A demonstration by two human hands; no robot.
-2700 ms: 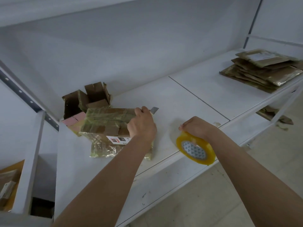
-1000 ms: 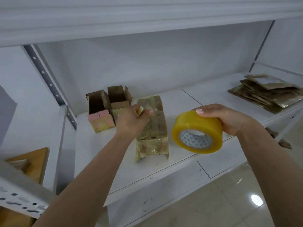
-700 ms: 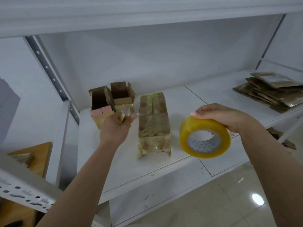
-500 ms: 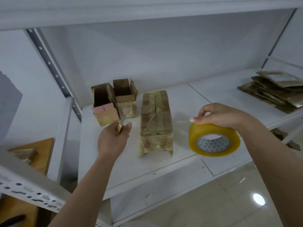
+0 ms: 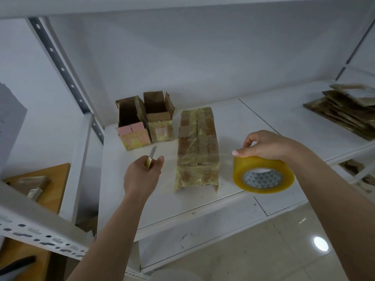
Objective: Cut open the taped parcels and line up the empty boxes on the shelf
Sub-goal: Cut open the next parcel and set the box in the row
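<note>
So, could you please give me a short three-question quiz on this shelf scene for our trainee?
1. True or false: the left hand holds the tape roll.
2. How many open boxes stand at the back of the shelf?
3. The taped parcel lies: A) left of the knife; B) between the two hands; C) on the flat stack.

Key:
1. False: the left hand holds the knife, while the right hand holds the roll.
2. Two: the left box and the right box.
3. B.
</note>
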